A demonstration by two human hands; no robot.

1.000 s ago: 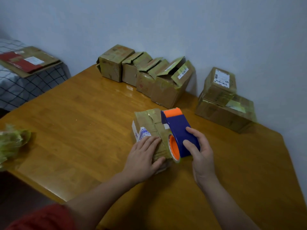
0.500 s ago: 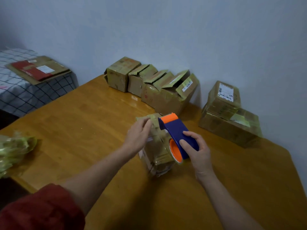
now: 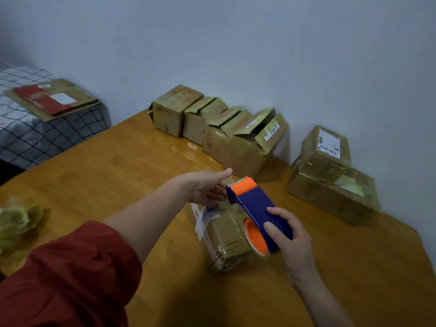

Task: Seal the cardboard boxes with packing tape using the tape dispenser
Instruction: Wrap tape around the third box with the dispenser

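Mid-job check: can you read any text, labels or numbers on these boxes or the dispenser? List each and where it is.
No text is legible.
Top box of the right stack: white barcode label, too small.
Open box in the row: barcode sticker, blurred.
Box being taped: blue print, blurred.
Tape dispenser: no marking visible.

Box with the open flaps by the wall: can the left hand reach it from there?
Probably yes. The left hand looks open and stretches toward the wall, and only a strip of bare table separates it from the open-flapped box. The tape dispenser sits off to its right.
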